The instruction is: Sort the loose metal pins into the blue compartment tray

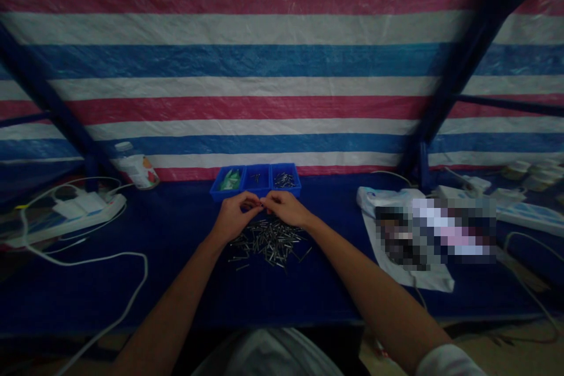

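My left hand (236,216) and my right hand (286,209) meet fingertip to fingertip above the blue table. Both are closed in a pinch; whatever is between the fingers is too small and dark to make out. Just below them lies a loose pile of thin metal nails or screws (274,244), partly hidden by my hands. Right behind my hands stands a blue three-part tray (294,192). Its left compartment holds green-and-white packets (230,180), the middle a few dark metal pieces (255,177), the right many small metal pieces (283,180).
On the left are a power strip (115,207) with plugged-in adapters, a white cable (143,270) and a labelled bottle (138,169). A white plastic bag (436,282) with blurred items lies right, near another power strip (533,217) and several jars (544,177). Blue frame bars (440,100) flank a striped sheet.
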